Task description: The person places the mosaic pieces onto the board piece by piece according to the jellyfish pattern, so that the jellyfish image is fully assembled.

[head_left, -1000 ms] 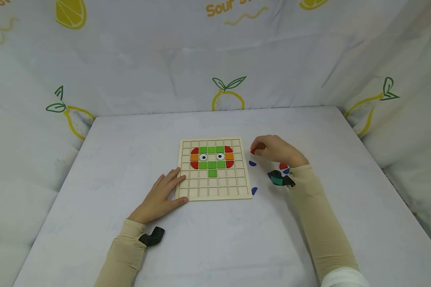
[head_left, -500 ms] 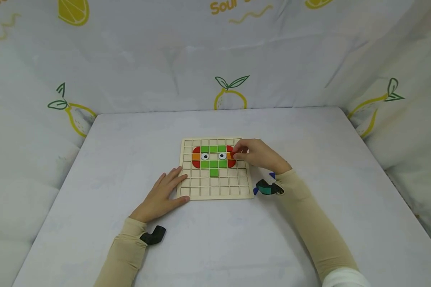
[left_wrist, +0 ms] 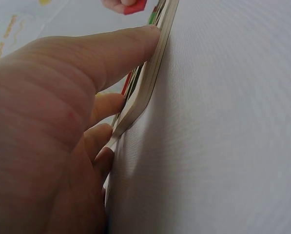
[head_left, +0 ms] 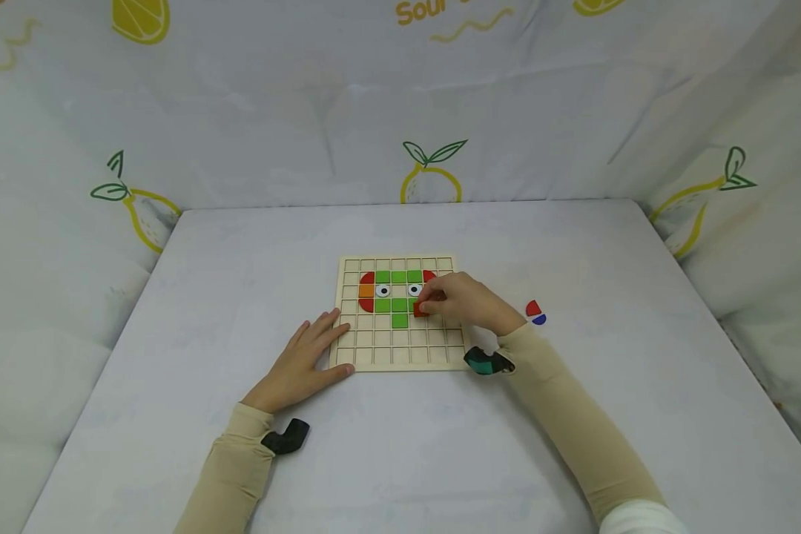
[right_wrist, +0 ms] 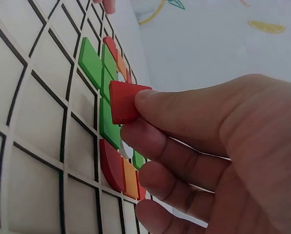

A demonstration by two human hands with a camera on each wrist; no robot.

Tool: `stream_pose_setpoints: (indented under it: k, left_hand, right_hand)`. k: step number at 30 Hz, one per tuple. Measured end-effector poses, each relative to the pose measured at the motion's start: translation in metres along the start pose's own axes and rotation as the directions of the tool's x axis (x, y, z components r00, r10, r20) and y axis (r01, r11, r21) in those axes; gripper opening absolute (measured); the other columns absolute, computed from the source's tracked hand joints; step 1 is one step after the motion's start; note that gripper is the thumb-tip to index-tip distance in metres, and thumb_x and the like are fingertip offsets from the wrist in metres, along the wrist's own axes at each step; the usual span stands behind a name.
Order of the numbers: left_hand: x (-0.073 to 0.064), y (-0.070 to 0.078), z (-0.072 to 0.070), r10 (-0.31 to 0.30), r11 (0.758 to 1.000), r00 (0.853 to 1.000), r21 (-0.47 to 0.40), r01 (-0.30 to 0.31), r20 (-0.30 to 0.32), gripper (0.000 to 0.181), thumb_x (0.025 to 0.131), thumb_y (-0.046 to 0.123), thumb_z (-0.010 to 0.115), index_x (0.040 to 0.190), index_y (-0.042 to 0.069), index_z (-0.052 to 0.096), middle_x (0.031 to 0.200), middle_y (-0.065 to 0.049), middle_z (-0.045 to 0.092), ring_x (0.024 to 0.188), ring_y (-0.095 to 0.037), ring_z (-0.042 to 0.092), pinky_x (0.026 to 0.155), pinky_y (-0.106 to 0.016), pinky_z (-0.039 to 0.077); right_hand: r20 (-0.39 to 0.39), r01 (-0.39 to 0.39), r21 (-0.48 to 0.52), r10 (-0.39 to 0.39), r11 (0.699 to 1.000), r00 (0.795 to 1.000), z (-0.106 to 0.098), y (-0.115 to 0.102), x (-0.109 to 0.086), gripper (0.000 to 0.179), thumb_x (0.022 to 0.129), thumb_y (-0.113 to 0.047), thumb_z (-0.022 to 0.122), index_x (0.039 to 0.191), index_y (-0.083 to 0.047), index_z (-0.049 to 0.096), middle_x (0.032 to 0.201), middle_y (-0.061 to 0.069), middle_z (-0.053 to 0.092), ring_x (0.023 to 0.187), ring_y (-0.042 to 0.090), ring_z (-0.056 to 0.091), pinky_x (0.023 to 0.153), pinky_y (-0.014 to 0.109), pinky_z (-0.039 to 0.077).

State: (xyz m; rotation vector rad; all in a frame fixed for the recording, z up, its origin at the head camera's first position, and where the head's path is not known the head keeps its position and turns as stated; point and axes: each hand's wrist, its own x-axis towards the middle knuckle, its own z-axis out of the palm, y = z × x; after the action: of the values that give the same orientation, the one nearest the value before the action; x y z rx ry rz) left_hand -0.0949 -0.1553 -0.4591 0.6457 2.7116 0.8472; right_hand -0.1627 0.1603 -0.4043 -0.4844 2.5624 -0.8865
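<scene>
A square wooden grid board (head_left: 383,358) lies on the table, with green, red and orange tiles and two eye tiles set in its upper cells. My right hand (head_left: 467,300) is over the board's right half and pinches a red tile (right_wrist: 123,101) between thumb and forefinger, close above the cells beside the lowest green tile (head_left: 399,320). The right hand covers the tiles at the right end of the pattern in the head view. My left hand (head_left: 299,366) lies with fingers spread at the board's left edge, its thumb (left_wrist: 130,46) touching the near left corner.
To the right of the board, a red quarter-round tile (head_left: 532,308) and a blue half-round tile (head_left: 539,320) lie on the white table (head_left: 614,297). A white curtain printed with lemons (head_left: 260,111) hangs behind and at both sides.
The right hand has moved left from the tabletop onto the board, carrying the red tile, then slightly down towards the lower green tiles. The left hand stays on the board's edge.
</scene>
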Motion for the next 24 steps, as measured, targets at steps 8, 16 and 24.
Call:
stream_pose_setpoints:
  k: [8, 16, 24]
  left_hand:
    - [0.000, 0.000, 0.000, -0.001, 1.000, 1.000, -0.007, 0.001, 0.002, 0.077, 0.091, 0.042, 0.073, 0.155, 0.014, 0.042, 0.171, -0.005, 0.019, 0.160, -0.028, 0.013, 0.131, -0.049, 0.005]
    - [0.000, 0.001, 0.000, 0.000, 1.000, 1.000, -0.009, 0.000, 0.002, 0.077, 0.091, 0.042, 0.073, 0.155, 0.014, 0.042, 0.171, -0.005, 0.020, 0.160, -0.028, 0.014, 0.131, -0.049, 0.005]
    - [-0.001, 0.000, 0.000, 0.004, 1.000, 1.000, -0.004, -0.004, -0.006, 0.076, 0.092, 0.043, 0.072, 0.155, 0.014, 0.042, 0.171, -0.005, 0.020, 0.159, -0.029, 0.014, 0.131, -0.049, 0.005]
  right_hand:
    - [0.054, 0.016, -0.037, -0.014, 0.999, 0.998, 0.008, 0.000, 0.002, 0.012, 0.097, -0.025, 0.069, 0.098, -0.016, 0.077, 0.091, -0.001, 0.072, 0.080, 0.015, 0.058, 0.072, 0.026, 0.050]
    - [0.036, 0.007, -0.090, -0.004, 0.996, 0.999, 0.013, 0.000, 0.005, 0.012, 0.097, -0.025, 0.070, 0.094, -0.015, 0.076, 0.086, -0.001, 0.070, 0.076, 0.015, 0.057, 0.069, 0.025, 0.048]
    - [0.012, -0.010, -0.142, 0.011, 0.990, 1.000, 0.017, -0.001, 0.006, 0.016, 0.097, -0.025, 0.069, 0.087, -0.013, 0.074, 0.080, -0.001, 0.065, 0.070, 0.013, 0.054, 0.061, 0.023, 0.042]
